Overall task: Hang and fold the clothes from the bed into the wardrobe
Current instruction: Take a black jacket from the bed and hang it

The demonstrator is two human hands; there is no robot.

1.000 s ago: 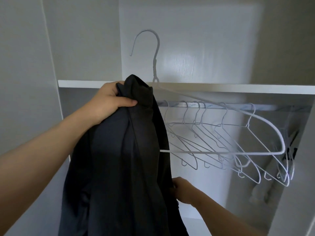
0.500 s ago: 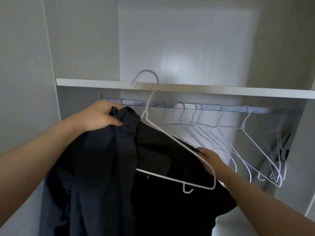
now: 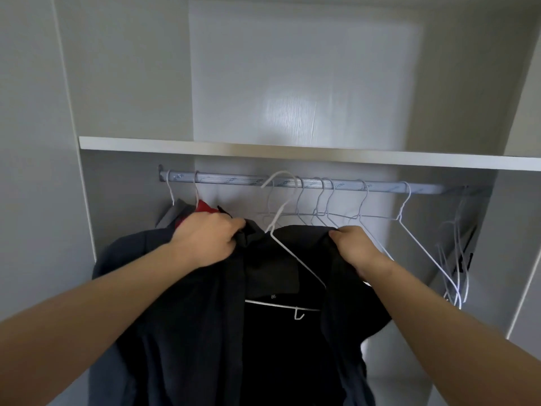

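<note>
One dark navy, nearly black shirt (image 3: 187, 332) hangs in front of the open white wardrobe (image 3: 131, 83), draped over one white wire hanger (image 3: 278, 305) whose bottom bar and small notch hook show inside the open neck. Two bare hands hold it up by the shoulders. The left hand (image 3: 205, 243) has its fingers curled tight around a bunch of fabric at the collar, just left of the hanger's neck. The right hand (image 3: 355, 250) grips the other shoulder, fingers folded over the cloth edge. The hanger's hook rises to the level of the grey metal rail (image 3: 234, 181); whether it sits over the rail cannot be told.

One white shelf board (image 3: 263, 150) runs above the rail. On the rail, five empty white wire hangers (image 3: 405, 200) hang in a row right of the held hook. A further bunch of white wire hangers (image 3: 456, 259) crowds the far right end, too tangled to count. At the left end two hangers are already in use, one carrying a grey garment (image 3: 171, 213), the other a red garment (image 3: 203, 207), both partly hidden behind the left hand.
</note>
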